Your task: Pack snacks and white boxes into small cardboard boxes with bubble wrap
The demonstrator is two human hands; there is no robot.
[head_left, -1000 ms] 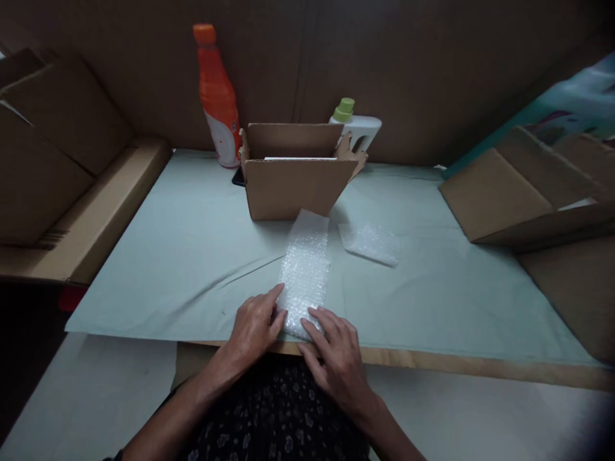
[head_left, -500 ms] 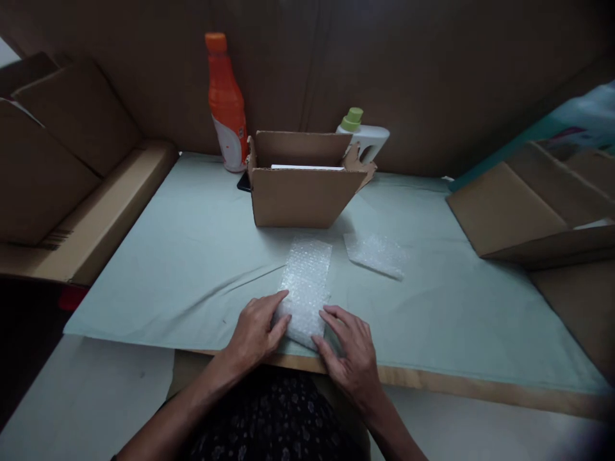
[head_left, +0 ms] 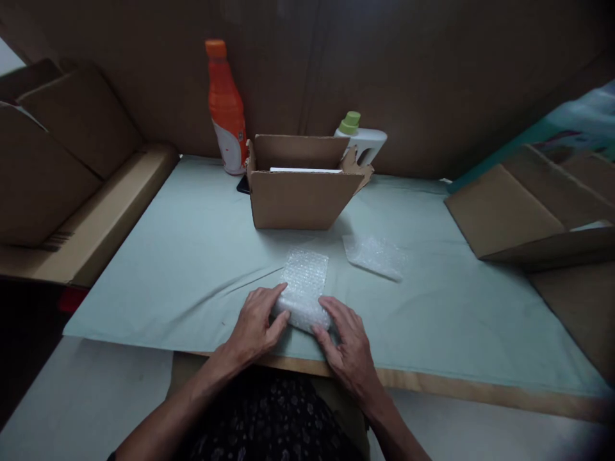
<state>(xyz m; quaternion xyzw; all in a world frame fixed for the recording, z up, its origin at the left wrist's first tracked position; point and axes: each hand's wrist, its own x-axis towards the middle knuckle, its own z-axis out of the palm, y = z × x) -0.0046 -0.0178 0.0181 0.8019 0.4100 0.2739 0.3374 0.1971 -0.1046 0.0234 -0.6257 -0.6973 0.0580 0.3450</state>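
Bubble wrap (head_left: 303,308) lies part-rolled between the left hand (head_left: 257,320) and right hand (head_left: 346,339), both half-curled, gripping its ends; beyond them, an open cardboard box (head_left: 298,203) holds a white item (head_left: 305,170).

On desk (head_left: 456,314): wrap (head_left: 303,291); second sheet (head_left: 376,257) to its right; box (head_left: 298,202) behind wrap; behind box, bottle (head_left: 227,105) left, jug (head_left: 369,136) right.
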